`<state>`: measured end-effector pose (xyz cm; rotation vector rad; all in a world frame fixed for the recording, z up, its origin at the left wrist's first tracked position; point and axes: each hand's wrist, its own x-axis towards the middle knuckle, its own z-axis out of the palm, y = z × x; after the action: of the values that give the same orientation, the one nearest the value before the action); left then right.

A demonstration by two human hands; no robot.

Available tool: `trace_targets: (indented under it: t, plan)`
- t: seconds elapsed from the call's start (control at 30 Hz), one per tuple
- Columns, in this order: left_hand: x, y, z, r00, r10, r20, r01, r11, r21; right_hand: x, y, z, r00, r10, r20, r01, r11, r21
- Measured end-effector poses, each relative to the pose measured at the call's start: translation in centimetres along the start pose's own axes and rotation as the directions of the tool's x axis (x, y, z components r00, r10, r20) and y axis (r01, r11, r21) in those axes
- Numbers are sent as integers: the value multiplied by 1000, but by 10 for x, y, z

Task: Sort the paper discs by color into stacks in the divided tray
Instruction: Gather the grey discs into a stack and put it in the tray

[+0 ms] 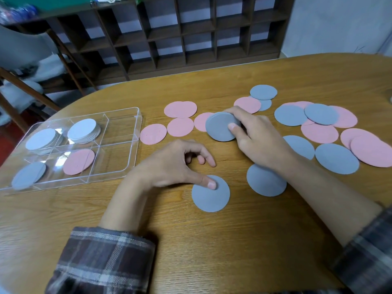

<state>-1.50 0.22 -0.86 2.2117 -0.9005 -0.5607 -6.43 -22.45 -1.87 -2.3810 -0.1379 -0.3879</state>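
Plaid flannel sleeves [106, 262] sit nearest us, one on each forearm, over the oval wood-grain desk [212, 251]. Our left hand [176, 164]: fingers loosely curled and holding nothing, thumb tip pressing on a lone grey round paper disc [211, 196] that lies flat near the middle of the desk. Our right hand [258, 136]: grasping a thin stack of grey paper discs [220, 127] between thumb and fingers, tilted, just beyond the left hand; we cannot tell whether its lower edge touches the desk. Clear plastic divided tray [127, 115], at the left of the desk: far row, two stacks of pale whitish paper discs [41, 139] in neighbouring compartments; near row, grey discs [28, 176] in the left compartment and a pink paper disc [78, 162] beside them. Loose pink discs [180, 109] lie in a cluster between tray and right hand, some overlapping. Loose grey discs [266, 180] lie partly under our right forearm and beside it. Mixed pink and grey discs [320, 115] overlap in a heap at the right of the desk. Dark wooden shelf unit [191, 39] stands behind the desk.
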Motion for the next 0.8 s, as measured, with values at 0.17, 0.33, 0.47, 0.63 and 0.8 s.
trace_targets:
  t: [0.17, 0.33, 0.47, 0.63, 0.8]
  plan:
    - [5, -8, 2, 999, 40, -13, -41, 997, -68, 0, -1, 1, 1000, -5, -16, 5, 1000, 17]
    - [6, -12, 2, 999, 15, -34, -18, 997, -75, -1, -1, 1, 1000, 1, -15, -1, 1000, 12]
    - [8, -12, 2, 997, 15, -75, -27, 988, -153, -2, -4, 0, 1000, 14, -15, -14, 998, 56]
    - [14, -11, 4, 941, -32, -336, -92, 933, -348, -1, -6, 3, 995, 98, 10, -99, 981, 165]
    - [22, -13, 15, 824, -54, -564, -143, 944, -299, -1, -4, 4, 993, 104, 61, -114, 974, 196]
